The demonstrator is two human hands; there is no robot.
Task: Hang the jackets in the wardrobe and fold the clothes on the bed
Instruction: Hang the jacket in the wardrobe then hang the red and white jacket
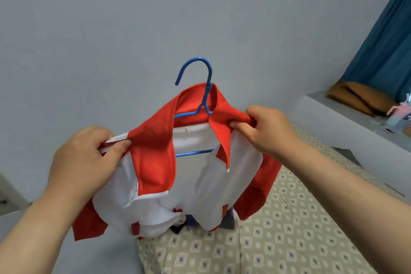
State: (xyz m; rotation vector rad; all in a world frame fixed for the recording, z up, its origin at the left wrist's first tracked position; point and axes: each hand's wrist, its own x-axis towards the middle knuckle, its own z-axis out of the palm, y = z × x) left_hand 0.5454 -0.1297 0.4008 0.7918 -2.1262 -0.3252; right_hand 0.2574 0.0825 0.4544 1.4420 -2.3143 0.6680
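Jacket (155,162) hides most of hanger (201,95); both hands pinch its shoulders.

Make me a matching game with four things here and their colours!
Things:
1 hanger
2 jacket collar
3 bedspread
4 cloth on the ledge

Colours:
A brown
B red
C beige with diamonds
D blue

Pairs: 1-D, 2-B, 3-C, 4-A
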